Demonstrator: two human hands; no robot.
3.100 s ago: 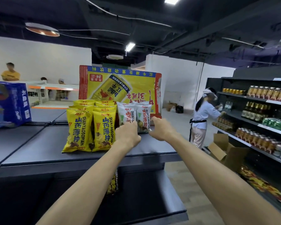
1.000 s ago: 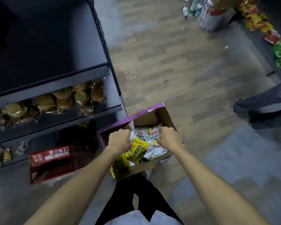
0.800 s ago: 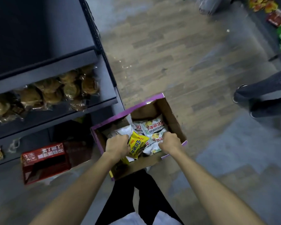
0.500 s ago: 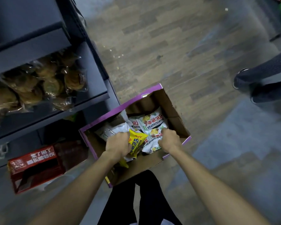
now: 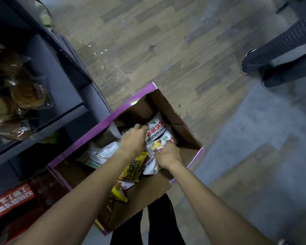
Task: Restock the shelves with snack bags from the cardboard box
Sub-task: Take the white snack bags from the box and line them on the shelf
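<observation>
An open cardboard box (image 5: pixel 182 124) with purple outer sides stands on the floor below me. Several snack bags lie inside, white ones (image 5: pixel 155 132) and yellow ones (image 5: pixel 133 167). Both my hands are down in the box. My left hand (image 5: pixel 132 140) curls its fingers over the top edge of a white bag at the far side. My right hand (image 5: pixel 167 152) grips a white bag (image 5: pixel 151 165) nearer to me. My own forearms hide part of the pile.
A dark shelf unit (image 5: pixel 48 71) stands to the left, with clear-wrapped pastries (image 5: pixel 25 96) on a low shelf. A red carton (image 5: pixel 12 200) sits at floor level. Another person's legs and shoes (image 5: pixel 279 66) stand at the right on the wooden floor.
From the top shelf I have bent down to the box on the floor. Over the last second both hands have gone deeper in, the left reaching further to the white bags.
</observation>
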